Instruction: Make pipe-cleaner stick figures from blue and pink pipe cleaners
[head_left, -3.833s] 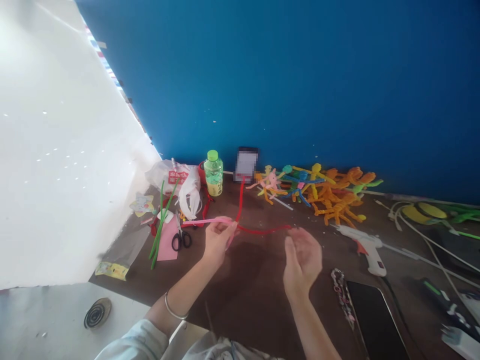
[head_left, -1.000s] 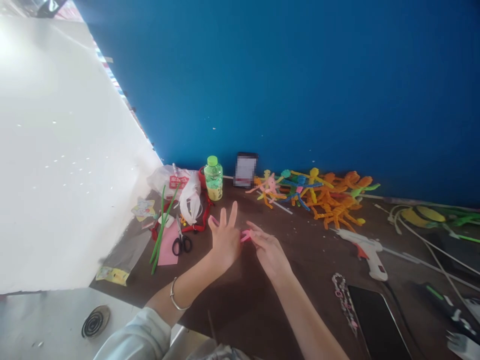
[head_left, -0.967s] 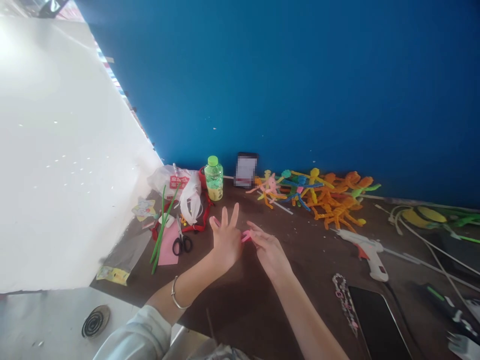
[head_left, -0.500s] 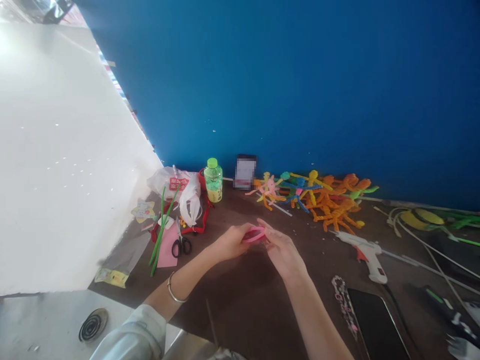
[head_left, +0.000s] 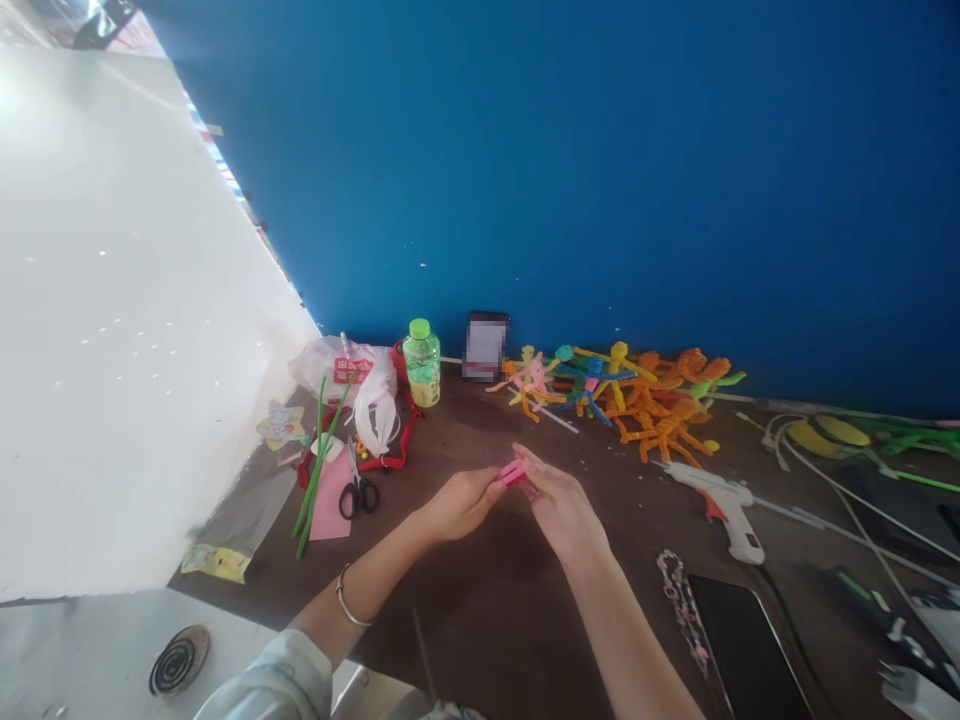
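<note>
Between my hands, over the middle of the dark table, is a small pink loop (head_left: 512, 473), seen nearly edge-on with a narrow slit along it. My left hand (head_left: 459, 503) pinches its left end between thumb and fingers. At the right end, my right hand (head_left: 561, 505) grips the loop with its fingertips, the palm facing in. Fingers cover both ends, and I cannot make out its material. Left of my hands lie black-handled scissors (head_left: 358, 495) on pink paper (head_left: 330, 505), beside green stems (head_left: 318, 470).
A capped bottle (head_left: 422, 365) and a plastic bag (head_left: 373, 400) stand at the back left. Fuzzy figures (head_left: 667, 405) in several colours are piled along the blue wall (head_left: 555, 170). To the right lie a glue gun (head_left: 724, 508), a beaded strap (head_left: 682, 605) and a phone (head_left: 750, 650).
The pink loop has turned and flattened, from a wider open oval to a narrow slit. My hands stay in nearly the same place, and the camera view has shifted slightly.
</note>
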